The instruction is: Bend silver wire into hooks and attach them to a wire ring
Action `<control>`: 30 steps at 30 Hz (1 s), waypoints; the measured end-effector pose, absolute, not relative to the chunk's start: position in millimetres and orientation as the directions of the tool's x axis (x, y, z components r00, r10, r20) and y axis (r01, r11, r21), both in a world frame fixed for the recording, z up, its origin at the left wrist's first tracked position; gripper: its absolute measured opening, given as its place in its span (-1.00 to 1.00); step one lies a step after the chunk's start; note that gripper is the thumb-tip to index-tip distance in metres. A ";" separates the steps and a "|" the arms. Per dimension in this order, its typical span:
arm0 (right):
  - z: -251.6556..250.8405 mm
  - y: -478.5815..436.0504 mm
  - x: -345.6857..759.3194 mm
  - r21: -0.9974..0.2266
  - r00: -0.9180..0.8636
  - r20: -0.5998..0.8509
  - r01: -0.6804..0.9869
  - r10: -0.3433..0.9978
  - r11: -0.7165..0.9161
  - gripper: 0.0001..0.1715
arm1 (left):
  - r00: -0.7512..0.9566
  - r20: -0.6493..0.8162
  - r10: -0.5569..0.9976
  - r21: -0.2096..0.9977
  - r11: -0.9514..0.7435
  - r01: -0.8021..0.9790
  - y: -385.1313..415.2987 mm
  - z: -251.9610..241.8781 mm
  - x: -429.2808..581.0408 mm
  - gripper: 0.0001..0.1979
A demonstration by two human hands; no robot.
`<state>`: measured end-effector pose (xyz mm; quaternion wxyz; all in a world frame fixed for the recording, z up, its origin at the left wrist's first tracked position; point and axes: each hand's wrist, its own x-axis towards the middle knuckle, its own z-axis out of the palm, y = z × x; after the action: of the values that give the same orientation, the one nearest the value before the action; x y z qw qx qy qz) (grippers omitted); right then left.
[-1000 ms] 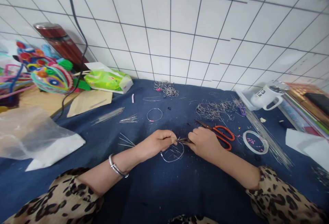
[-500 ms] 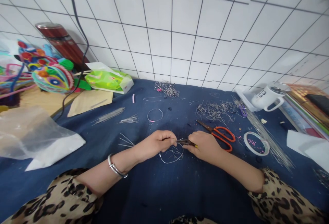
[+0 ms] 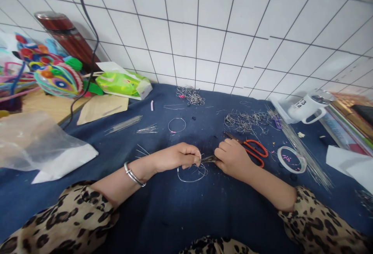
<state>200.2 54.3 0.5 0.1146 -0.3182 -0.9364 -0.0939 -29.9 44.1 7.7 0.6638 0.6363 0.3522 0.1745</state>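
Note:
Between thumb and fingers, my left hand (image 3: 183,156) pinches a thin wire loop (image 3: 190,181), which hangs below it over the blue cloth. My right hand (image 3: 234,158) is wrapped round a pair of pliers (image 3: 208,159). The dark jaws point left and meet the wire right at my left fingertips; whether they grip it I cannot tell. Orange-handled scissors (image 3: 256,150) lie just beyond my right hand. A finished-looking wire ring (image 3: 176,125) with a small pink piece rests farther back. Cut wires (image 3: 142,151) stick out behind my left forearm.
Tangled wire (image 3: 247,122) lies at the back right, near long straight wires (image 3: 309,157) and a round dish (image 3: 291,160) with pink bits. A white mug (image 3: 305,107) stands farther right. On the left are a plastic bag (image 3: 43,145), a green packet (image 3: 122,83) and a red thermos (image 3: 68,38).
The view has shifted slightly. My right hand has turned with the pliers, and its knuckles now sit higher. My left hand still pinches the wire loop.

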 end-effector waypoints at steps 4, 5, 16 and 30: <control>2.4 52.3 199.3 0.108 -0.750 0.284 0.644 0.597 0.757 -0.78 | 0.695 -0.242 0.678 0.970 0.159 0.183 45.2 6.3 -30.6 -0.84; 2.8 51.9 199.3 0.111 -0.751 0.284 0.643 0.596 0.758 -0.78 | 0.695 -0.242 0.677 0.970 0.157 0.185 45.1 6.5 -30.7 -0.84; 0.7 52.7 198.4 0.174 -0.792 0.297 0.595 0.534 0.785 -0.81 | 0.742 -0.240 0.627 0.970 0.121 0.212 46.5 7.2 -30.1 -0.83; 0.9 54.4 200.1 0.136 -0.815 0.319 0.545 0.484 0.827 -0.81 | 0.795 -0.238 0.558 0.971 0.131 0.199 48.9 2.5 -33.5 -0.85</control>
<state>200.1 54.4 0.9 0.1364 -0.2718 -0.9461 -0.1112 -33.5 48.9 2.5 0.6926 0.6464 0.2926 0.1297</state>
